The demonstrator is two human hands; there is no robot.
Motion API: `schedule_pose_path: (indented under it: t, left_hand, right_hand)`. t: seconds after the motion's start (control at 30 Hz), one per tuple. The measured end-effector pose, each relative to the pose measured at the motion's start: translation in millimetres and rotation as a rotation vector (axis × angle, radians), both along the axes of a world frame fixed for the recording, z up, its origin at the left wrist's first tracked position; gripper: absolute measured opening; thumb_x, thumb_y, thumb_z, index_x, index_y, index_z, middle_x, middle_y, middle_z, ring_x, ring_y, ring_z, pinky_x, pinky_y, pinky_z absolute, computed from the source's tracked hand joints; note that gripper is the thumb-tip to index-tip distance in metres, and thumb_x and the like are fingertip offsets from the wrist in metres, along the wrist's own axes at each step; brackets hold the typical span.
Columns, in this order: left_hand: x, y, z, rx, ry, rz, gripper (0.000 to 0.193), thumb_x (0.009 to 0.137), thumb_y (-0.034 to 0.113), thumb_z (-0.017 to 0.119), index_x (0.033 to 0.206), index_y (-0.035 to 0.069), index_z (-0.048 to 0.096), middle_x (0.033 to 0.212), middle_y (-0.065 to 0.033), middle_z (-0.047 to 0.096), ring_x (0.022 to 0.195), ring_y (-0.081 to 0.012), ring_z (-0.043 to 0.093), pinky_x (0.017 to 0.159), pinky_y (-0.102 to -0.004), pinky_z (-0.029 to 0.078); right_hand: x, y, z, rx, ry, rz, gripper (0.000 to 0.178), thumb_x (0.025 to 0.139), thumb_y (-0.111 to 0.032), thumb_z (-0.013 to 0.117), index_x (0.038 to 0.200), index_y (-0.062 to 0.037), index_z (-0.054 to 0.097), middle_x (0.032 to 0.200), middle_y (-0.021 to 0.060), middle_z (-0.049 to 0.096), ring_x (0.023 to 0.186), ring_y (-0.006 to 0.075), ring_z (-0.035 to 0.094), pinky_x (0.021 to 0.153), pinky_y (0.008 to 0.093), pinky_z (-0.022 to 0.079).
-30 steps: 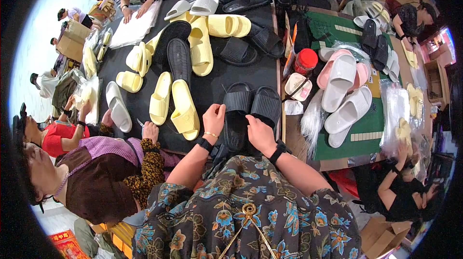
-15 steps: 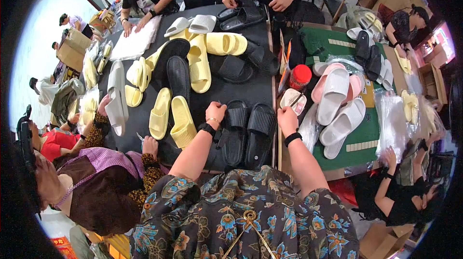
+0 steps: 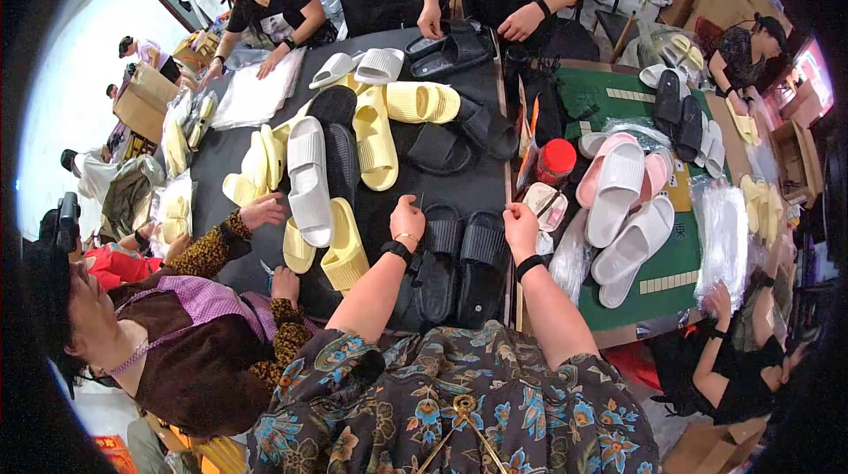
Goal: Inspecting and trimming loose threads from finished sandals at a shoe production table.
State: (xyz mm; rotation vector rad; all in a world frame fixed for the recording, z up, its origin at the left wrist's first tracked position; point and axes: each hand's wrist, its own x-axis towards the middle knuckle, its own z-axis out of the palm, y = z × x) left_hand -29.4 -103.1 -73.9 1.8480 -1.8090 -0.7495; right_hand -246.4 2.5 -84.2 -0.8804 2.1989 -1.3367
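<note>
A pair of black slide slippers lies side by side in front of me, the left slipper (image 3: 437, 275) and the right slipper (image 3: 481, 271) with their ribbed straps away from me. My left hand (image 3: 407, 221) is closed in a pinch beside the left slipper's strap; something thin and dark shows at its fingertips, too small to name. At the outer edge of the right slipper's strap, my right hand (image 3: 520, 231) is closed with its fingers curled. Whatever its fingertips grip, if anything, is hidden. Each of my wrists wears a black band.
Yellow slippers (image 3: 375, 143), more black slippers (image 3: 441, 150) and a grey slipper (image 3: 308, 178) cover the dark table. On my right are a red-lidded jar (image 3: 556, 159) and white slippers (image 3: 616, 196) on a green mat (image 3: 664, 255). A co-worker's hand (image 3: 263, 211) reaches in from the left.
The co-worker on the left has moved the grey slipper rightward onto the yellow ones and let it go. My hands remain at the black pair, and the view has shifted slightly.
</note>
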Motion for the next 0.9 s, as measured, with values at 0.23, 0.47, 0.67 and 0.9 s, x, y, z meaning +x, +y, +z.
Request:
schedule_pose_path:
  t: [0.23, 0.47, 0.67, 0.9]
  left_hand:
    - [-36.7, 29.1, 23.8, -0.316, 0.193, -0.422, 0.013, 0.081, 0.015, 0.063, 0.084, 0.003, 0.065, 0.08, -0.0121, 0.06, 0.075, -0.0278, 0.059, 0.065, -0.0353, 0.047]
    - [-34.1, 47.3, 32.4, -0.169, 0.242, -0.431, 0.012, 0.081, 0.015, 0.065, 0.086, 0.004, 0.065, 0.079, -0.0109, 0.061, 0.069, -0.0247, 0.06, 0.062, -0.0325, 0.047]
    - [-33.1, 48.6, 34.7, -0.134, 0.262, -0.445, 0.012, 0.079, 0.016, 0.064, 0.084, 0.005, 0.066, 0.077, -0.0119, 0.062, 0.071, -0.0288, 0.061, 0.063, -0.0368, 0.048]
    - [-31.1, 49.3, 35.9, -0.12, 0.172, -0.498, 0.012, 0.08, 0.016, 0.065, 0.084, 0.005, 0.067, 0.077, -0.0104, 0.061, 0.069, -0.0259, 0.06, 0.063, -0.0349, 0.048]
  right_hand:
    - [28.3, -7.1, 6.0, -0.218, -0.161, 0.21, 0.022, 0.081, -0.007, 0.058, 0.102, -0.0009, 0.064, 0.077, 0.0084, 0.065, 0.066, 0.0139, 0.059, 0.064, 0.0272, 0.047]
    - [37.2, -1.1, 25.9, -0.132, -0.272, 0.381, 0.021, 0.081, -0.004, 0.059, 0.101, -0.0006, 0.064, 0.082, 0.0031, 0.064, 0.073, 0.0089, 0.057, 0.068, 0.0239, 0.046]
    - [42.7, 0.5, 20.6, -0.199, -0.324, 0.336, 0.017, 0.08, -0.005, 0.062, 0.096, -0.0007, 0.066, 0.082, 0.0066, 0.066, 0.076, 0.0125, 0.061, 0.071, 0.0262, 0.048]
    - [44.1, 2.7, 24.4, -0.186, -0.262, 0.352, 0.017, 0.08, -0.007, 0.062, 0.096, -0.0015, 0.066, 0.083, 0.0072, 0.067, 0.074, 0.0139, 0.062, 0.07, 0.0268, 0.049]
